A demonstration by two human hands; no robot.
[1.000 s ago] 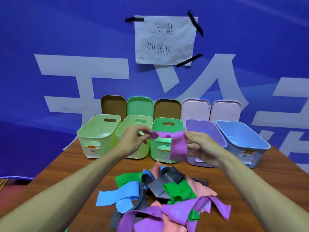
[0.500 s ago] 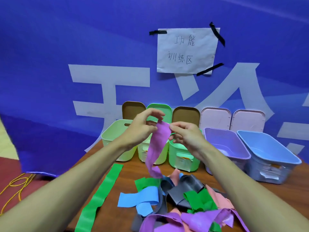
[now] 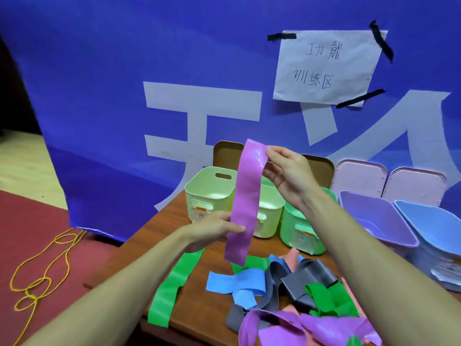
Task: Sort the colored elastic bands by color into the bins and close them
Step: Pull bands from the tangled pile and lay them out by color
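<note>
Over the pile (image 3: 299, 285) at the desk's (image 3: 197, 303) near edge, our left hand (image 3: 214, 231) pinches the purple band (image 3: 245, 203) mid-length and our right hand (image 3: 287, 176) pinches its top, short of the far-edge bins (image 3: 207, 196); it seems light, limp and stretchy, best held by the ends.

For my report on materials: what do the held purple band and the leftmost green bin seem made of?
Purple band: likely thin rubber or latex, glossy; it hangs limp and shows highlights. Leftmost green bin: probably moulded plastic, smooth semi-matte; rigid walls with handle slots.
</note>
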